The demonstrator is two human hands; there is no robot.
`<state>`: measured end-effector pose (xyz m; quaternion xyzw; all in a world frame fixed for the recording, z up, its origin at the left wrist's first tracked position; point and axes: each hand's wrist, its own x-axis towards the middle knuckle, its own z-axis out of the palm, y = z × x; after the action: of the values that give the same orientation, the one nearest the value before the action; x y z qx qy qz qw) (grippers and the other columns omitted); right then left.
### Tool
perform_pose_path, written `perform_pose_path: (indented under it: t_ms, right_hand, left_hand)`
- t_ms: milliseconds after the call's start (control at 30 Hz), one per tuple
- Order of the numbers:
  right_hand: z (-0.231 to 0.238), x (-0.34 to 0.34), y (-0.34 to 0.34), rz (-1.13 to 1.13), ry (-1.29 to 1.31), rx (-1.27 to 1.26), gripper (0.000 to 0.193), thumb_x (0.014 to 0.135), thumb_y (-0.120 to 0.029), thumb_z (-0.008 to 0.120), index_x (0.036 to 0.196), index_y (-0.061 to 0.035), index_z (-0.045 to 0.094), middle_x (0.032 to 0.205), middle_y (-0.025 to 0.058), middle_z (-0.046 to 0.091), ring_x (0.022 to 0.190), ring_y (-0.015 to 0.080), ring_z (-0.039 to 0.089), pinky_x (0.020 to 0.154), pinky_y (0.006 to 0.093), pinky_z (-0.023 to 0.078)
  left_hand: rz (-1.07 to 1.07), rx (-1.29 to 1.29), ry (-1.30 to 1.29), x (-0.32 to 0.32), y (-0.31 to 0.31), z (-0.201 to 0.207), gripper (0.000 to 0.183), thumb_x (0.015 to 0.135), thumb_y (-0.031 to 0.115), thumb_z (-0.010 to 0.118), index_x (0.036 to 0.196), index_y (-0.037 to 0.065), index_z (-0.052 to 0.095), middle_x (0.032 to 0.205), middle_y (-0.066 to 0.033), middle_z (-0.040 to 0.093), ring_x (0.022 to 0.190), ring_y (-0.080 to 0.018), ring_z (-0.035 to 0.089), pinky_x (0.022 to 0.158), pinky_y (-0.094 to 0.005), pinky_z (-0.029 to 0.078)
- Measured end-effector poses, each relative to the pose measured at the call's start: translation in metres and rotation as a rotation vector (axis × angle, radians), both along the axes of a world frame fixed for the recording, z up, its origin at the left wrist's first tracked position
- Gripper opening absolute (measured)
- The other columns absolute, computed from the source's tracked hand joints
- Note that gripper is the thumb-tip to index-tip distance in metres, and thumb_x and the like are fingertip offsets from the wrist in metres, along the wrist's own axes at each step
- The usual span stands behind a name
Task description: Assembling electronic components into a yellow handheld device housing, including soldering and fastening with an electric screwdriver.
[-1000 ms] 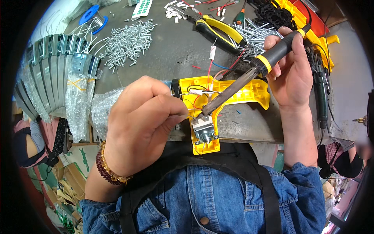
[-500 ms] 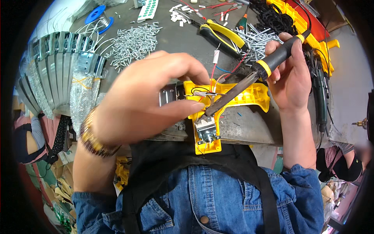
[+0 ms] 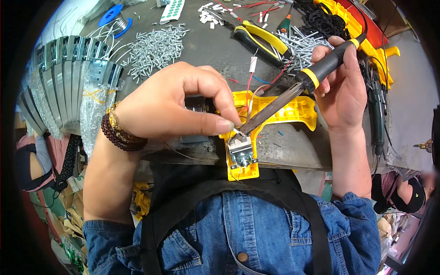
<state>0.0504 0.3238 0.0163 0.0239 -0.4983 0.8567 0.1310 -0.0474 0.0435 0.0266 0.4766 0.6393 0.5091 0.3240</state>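
A soldering iron (image 3: pixel 327 68) with a black and yellow handle is gripped in my right hand (image 3: pixel 346 98). Its metal shaft slants down left to a small metal and pale switch (image 3: pixel 241 153) in a yellow plastic tool housing (image 3: pixel 293 112). My left hand (image 3: pixel 169 105) pinches a thin wire end, with thumb and forefinger closed right beside the iron's tip. The fingers partly cover the housing's left part and the wiring there. From the housing rises a red wire (image 3: pixel 250 87) with a white sleeve.
Around the work lie a pile of screws (image 3: pixel 158 50), yellow-handled pliers (image 3: pixel 261 43), long screws (image 3: pixel 305 48) and a blue solder spool (image 3: pixel 114 20). Curved metal parts (image 3: pixel 68 82) stand at left. A dark green electric tool (image 3: pixel 376 114) hangs at right. Other people sit at both sides.
My left hand's thumb and forefinger, apart over the housing before, have come together on a wire end at the switch. The soldering iron has stayed nearly in place.
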Motion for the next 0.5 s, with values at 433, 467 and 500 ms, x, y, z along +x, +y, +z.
perform_pose_path:
  t_ms: [433,467,500]
  right_hand:
    - [0.003,0.003,0.011,0.017,0.077,-0.041,0.037,0.107,-0.038,0.041,0.124,-0.0059,0.051,0.098,0.0163,0.067,0.058,0.0125,0.052,0.053,0.0266,0.045]
    - [0.002,0.003,0.011,0.039,0.071,-0.053,0.038,0.108,-0.038,0.041,0.124,-0.0058,0.051,0.1,0.0167,0.067,0.058,0.0127,0.051,0.054,0.0269,0.046]
    - [0.002,0.004,0.01,0.039,0.071,-0.054,0.038,0.108,-0.038,0.041,0.124,-0.0058,0.051,0.1,0.0167,0.067,0.058,0.0127,0.051,0.054,0.0269,0.046]
  left_hand:
    - [0.056,-0.123,-0.175,0.011,0.007,0.003,0.039,0.07,-0.004,0.069,0.107,0.002,0.057,0.087,0.0019,0.059,0.084,-0.0057,0.056,0.079,-0.0212,0.045]
    - [0.057,-0.122,-0.176,0.012,0.007,0.003,0.039,0.07,-0.004,0.069,0.107,0.002,0.057,0.087,0.0019,0.059,0.084,-0.0057,0.056,0.079,-0.0212,0.045]
    - [0.089,-0.127,-0.18,0.014,0.008,0.004,0.039,0.07,-0.004,0.069,0.106,0.002,0.057,0.087,0.0018,0.058,0.083,-0.0055,0.056,0.079,-0.0211,0.045]
